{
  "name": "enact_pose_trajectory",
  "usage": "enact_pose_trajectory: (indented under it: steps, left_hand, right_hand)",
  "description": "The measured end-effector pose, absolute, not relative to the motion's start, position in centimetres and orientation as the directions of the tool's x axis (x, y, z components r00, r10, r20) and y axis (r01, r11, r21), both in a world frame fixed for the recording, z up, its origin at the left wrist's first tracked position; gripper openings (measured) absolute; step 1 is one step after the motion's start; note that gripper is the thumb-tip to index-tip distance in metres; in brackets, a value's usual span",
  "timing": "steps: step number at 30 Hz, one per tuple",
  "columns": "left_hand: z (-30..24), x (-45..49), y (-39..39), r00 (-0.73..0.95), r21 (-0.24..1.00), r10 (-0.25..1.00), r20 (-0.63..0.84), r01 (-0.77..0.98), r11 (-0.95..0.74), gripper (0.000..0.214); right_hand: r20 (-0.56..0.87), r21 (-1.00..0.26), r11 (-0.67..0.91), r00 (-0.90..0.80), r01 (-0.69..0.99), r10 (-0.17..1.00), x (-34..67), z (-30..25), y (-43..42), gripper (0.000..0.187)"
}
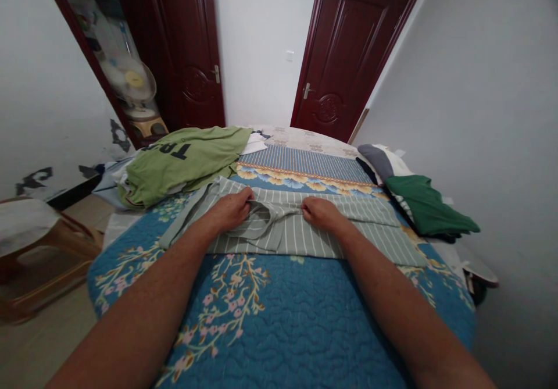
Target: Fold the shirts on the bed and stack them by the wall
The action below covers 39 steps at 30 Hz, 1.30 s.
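Observation:
A grey-green shirt with white stripes [322,238] lies lengthwise across the blue quilted cover, folded into a long band. Its collar opening faces me near the middle. My left hand [233,207] is closed on the cloth at the left of the collar. On the collar's right, my right hand [320,211] pinches the same shirt along its upper part. The fingertips of both hands are partly hidden by the knuckles and the fabric.
A green shirt with dark letters [187,159] tops a clothes pile at the left. More folded clothes, with a green garment [425,203] on top, lie at the right edge. A plastic stool [56,261] stands on the floor at left. Two dark red doors are beyond.

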<state>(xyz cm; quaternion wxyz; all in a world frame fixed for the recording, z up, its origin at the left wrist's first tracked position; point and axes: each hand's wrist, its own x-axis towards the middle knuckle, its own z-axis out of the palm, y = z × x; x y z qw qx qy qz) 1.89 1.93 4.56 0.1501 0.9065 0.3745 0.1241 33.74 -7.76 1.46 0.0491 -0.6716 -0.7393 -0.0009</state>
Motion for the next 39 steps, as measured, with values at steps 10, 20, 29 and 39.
enact_pose_trajectory:
  steps: [10,20,29,39]
  left_hand:
    - [4.4,2.0,2.0,0.663,0.471,0.729,0.172,0.595,-0.652,0.011]
    - [4.3,2.1,2.1,0.618,0.540,0.770,0.161,0.598,-0.593,0.017]
    - [5.0,2.2,1.5,0.659,0.507,0.732,0.173,0.577,-0.640,0.019]
    - [5.5,1.3,1.4,0.784,0.504,0.620,0.035,0.522,-0.688,0.015]
  right_hand:
    - [0.100,-0.097,0.107,-0.097,0.990,0.990,33.4,1.3,-8.6,0.015]
    - [0.102,-0.139,0.145,-0.132,0.980,0.986,33.2,1.6,-8.3,0.015]
    - [0.090,-0.043,0.049,-0.045,0.998,0.995,32.1,1.3,-7.8,0.016]
    - [0.068,0.044,0.029,-0.032,0.999,0.997,33.3,2.7,-10.7,0.019]
